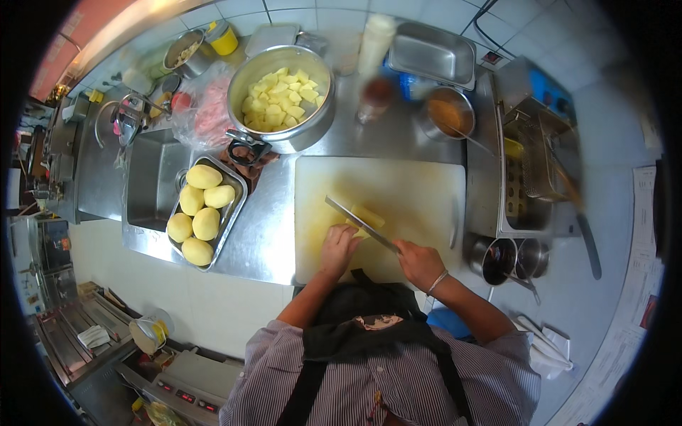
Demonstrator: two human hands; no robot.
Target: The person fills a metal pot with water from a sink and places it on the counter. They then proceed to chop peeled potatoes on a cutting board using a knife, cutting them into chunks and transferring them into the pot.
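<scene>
A kitchen knife (354, 219) is gripped by its handle in my right hand (421, 263), its blade slanting toward the upper left. Peeled potato (367, 215) lies under and beyond the blade on a white cutting board (421, 181). On the near side of the blade, the fingers of my left hand (337, 247) hold the potato; they partly hide it. Left of the board, a metal tray (237, 205) carries several whole peeled potatoes (205, 223). Behind it stands a large metal pot (303, 139) with cut potato chunks (282, 98) inside.
A sink (154, 183) lies left of the tray. Along the back are a plastic bag (205, 117), a white bottle (376, 45), a steel pan (434, 53) and a pot of orange-brown contents (447, 114). A deep fryer (527, 175) adjoins on the right.
</scene>
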